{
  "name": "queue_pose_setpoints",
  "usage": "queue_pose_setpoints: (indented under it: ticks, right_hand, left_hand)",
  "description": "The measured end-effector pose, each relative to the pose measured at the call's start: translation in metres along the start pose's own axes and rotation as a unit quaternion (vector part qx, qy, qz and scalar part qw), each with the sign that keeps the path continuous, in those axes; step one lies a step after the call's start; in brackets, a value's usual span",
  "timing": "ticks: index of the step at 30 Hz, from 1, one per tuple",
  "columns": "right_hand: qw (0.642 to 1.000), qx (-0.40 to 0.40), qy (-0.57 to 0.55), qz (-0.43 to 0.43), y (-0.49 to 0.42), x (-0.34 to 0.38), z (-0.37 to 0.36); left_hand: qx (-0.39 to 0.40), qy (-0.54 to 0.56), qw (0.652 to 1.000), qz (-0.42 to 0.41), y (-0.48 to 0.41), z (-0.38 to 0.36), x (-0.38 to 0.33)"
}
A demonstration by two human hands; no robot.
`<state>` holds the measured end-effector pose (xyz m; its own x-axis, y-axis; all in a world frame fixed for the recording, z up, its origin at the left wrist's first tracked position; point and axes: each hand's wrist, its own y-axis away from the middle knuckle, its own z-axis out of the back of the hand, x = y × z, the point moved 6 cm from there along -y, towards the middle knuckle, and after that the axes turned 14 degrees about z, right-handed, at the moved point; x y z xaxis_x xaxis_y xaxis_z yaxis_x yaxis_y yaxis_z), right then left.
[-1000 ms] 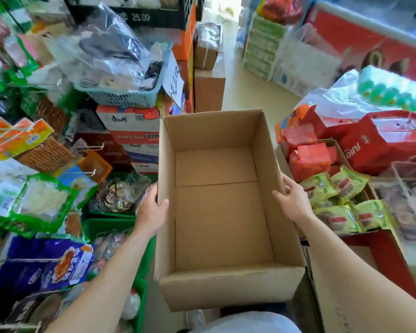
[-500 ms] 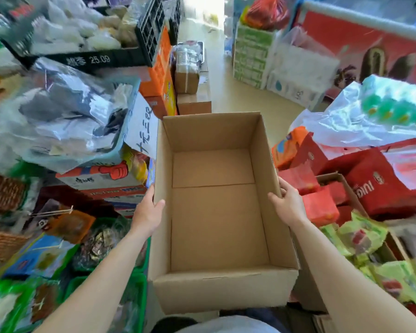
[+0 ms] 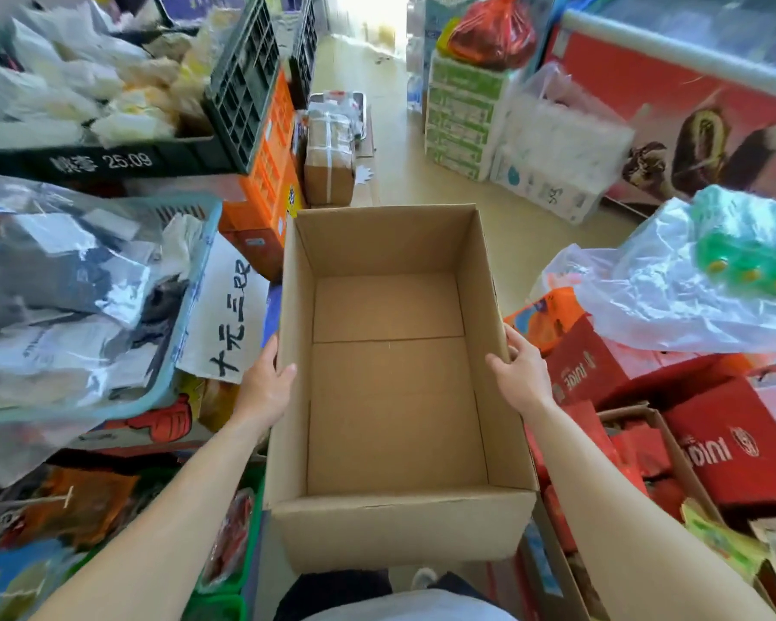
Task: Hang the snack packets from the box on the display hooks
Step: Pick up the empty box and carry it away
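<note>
We read "25.09" on the dark crate (image 3: 122,161) and handwritten characters on one white sign (image 3: 229,320). Our one box (image 3: 395,526) is held before us over the aisle. The left hand (image 3: 265,389) and right hand (image 3: 523,380) each grip a side wall, as before. The green packets (image 3: 726,544) have slid toward the lower right corner.

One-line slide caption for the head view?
Empty cardboard box, gripped at its side walls by left hand and right hand.
</note>
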<state>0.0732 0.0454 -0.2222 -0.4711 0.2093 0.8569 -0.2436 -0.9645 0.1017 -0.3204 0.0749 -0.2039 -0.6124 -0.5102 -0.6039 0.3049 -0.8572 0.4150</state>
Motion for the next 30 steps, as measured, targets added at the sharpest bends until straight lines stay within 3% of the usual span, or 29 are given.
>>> queue_pose_setpoints:
  ticks: [15, 30]
  right_hand:
    - [0.997, 0.009, 0.06, -0.046, -0.212, 0.031, -0.075]
    - [0.988, 0.065, 0.082, -0.112, -0.275, -0.061, -0.126]
  left_hand:
    - [0.066, 0.038, 0.996, 0.048, -0.231, -0.013, -0.06]
    - [0.053, -0.007, 0.988, 0.148, -0.301, -0.099, -0.022]
